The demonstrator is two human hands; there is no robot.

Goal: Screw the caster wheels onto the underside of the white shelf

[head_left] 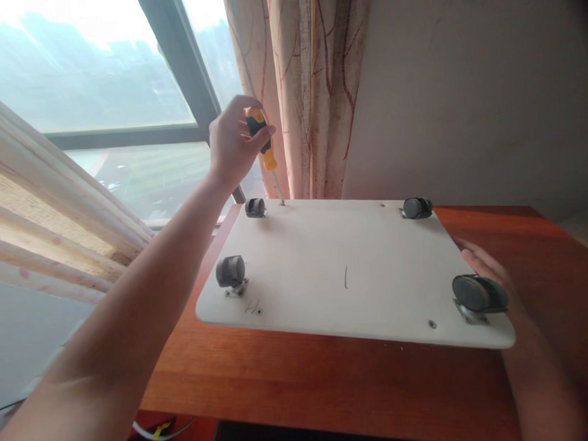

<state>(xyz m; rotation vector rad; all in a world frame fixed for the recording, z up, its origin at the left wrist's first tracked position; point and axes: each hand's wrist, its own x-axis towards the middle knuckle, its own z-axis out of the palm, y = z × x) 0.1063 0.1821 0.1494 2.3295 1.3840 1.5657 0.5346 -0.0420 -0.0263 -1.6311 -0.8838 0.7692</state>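
My left hand (238,139) is closed around the yellow and black handle of a screwdriver (259,128). The screwdriver leans slightly, its tip down on a screw (282,203) near the far edge of a white board (324,258). Black caster wheels stand up at the board's corners: far left (255,208), near left (231,271), far right (417,208) and near right (478,294). At the board's right edge is my right hand (486,262), partly hidden behind the near right caster; its hidden fingers appear to steady the board from the side or below.
Beneath the board is a reddish-brown wooden table (289,368). A window (110,72) and patterned curtains (299,85) stand behind and to the left, with a grey wall (463,92) at the back right. Below the table's front left lies a white strap with yellow tape (159,433).
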